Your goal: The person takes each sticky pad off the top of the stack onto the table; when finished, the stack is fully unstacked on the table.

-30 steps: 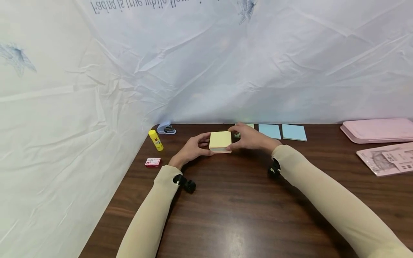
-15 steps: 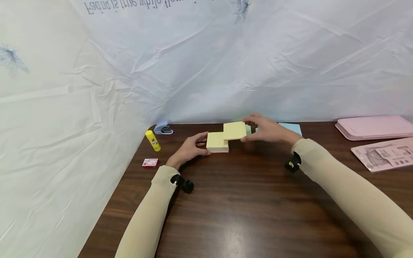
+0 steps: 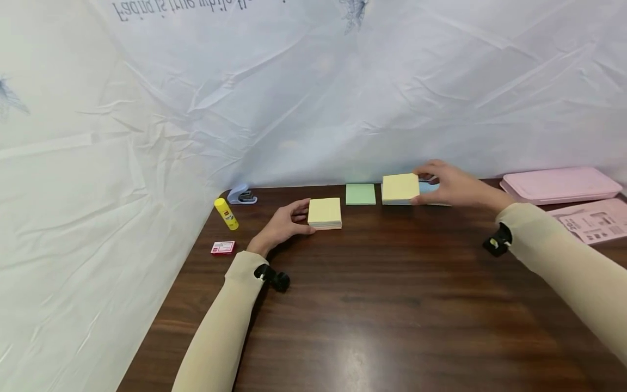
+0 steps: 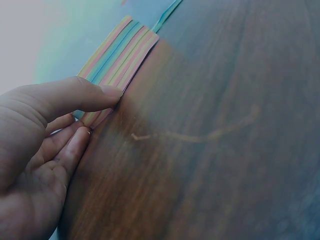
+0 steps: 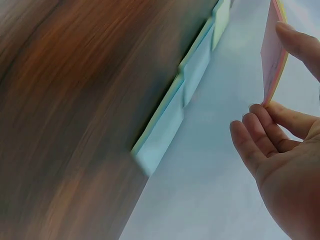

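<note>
- I see a brown table (image 3: 372, 294), white sheeting (image 3: 313, 109).
- Left hand (image 3: 283, 225) curls around the paper stack (image 3: 325, 211), just right of its palm.
- Right hand (image 3: 453, 188) pinches the yellow-topped pad (image 3: 400, 187), leftward; likely light, bendy: I'd grip opposite edges.

In the head view, the yellow pad (image 3: 400, 187) and right hand (image 3: 453, 185) hide much of the blue pads (image 3: 428, 187); the right edge crops the pink packet (image 3: 600, 219). Print on the red-and-white box (image 3: 223, 247) is too small to read. In the left wrist view, the left hand (image 4: 47, 137) covers part of the stack (image 4: 119, 56).
</note>
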The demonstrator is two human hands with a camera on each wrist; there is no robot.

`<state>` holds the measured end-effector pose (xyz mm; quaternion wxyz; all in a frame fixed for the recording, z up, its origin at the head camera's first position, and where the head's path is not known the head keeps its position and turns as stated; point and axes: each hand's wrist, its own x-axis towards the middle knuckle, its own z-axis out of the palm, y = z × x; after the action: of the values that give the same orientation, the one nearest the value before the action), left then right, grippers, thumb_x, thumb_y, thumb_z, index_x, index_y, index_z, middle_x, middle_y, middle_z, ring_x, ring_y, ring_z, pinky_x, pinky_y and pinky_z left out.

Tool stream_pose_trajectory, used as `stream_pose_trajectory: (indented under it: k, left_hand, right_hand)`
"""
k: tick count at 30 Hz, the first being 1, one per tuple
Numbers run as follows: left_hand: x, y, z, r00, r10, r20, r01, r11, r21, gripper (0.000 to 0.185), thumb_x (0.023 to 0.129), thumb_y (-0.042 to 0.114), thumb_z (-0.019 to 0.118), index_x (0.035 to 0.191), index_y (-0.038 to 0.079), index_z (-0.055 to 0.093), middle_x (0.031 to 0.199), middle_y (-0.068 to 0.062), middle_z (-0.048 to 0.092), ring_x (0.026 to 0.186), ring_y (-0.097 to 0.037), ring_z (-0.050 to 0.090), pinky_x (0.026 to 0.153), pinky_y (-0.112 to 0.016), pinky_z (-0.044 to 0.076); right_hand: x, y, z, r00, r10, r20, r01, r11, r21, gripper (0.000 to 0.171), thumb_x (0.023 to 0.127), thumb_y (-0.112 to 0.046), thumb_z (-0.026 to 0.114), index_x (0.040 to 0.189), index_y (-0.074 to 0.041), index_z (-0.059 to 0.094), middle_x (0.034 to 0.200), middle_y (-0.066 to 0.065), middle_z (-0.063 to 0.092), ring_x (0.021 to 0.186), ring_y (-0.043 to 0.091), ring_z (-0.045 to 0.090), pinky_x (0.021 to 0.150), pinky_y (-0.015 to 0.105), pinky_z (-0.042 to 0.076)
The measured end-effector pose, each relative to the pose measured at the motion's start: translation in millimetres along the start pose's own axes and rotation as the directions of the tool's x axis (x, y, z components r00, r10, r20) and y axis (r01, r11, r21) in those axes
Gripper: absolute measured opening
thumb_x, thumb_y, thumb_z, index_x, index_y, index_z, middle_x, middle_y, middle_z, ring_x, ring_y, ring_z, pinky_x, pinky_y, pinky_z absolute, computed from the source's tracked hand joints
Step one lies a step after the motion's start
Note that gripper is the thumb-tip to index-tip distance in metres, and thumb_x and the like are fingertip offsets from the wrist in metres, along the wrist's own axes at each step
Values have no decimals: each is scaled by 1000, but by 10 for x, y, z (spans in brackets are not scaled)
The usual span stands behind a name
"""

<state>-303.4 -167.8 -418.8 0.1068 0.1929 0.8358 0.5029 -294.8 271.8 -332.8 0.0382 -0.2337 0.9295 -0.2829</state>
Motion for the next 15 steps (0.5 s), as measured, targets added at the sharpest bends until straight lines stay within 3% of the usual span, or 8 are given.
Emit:
stream_pose_trajectory:
  k: [7, 15]
  left_hand:
    - [-20, 4, -21, 1000, -9, 4, 9, 1000, -2, 86, 92, 5, 84, 165, 4, 38, 157, -16, 51, 140, -35, 52, 116, -47, 44]
    - [-66, 3, -48, 1000, -13, -6, 13, 1000, -6, 85, 92, 4, 83, 165, 4, 38, 157, -18, 50, 141, -36, 51, 117, -48, 43]
  right_hand:
    - [-241, 270, -178, 997, 79, -18, -79, 997, -2, 79, 93, -31, 86, 151, 7, 49, 141, 27, 45, 128, 47, 53, 101, 64, 49]
    - [-426, 575, -362, 983, 180, -22, -181, 983, -44, 90, 93, -35, 86, 154, 14, 41, 149, 37, 37, 130, 52, 48, 99, 66, 44]
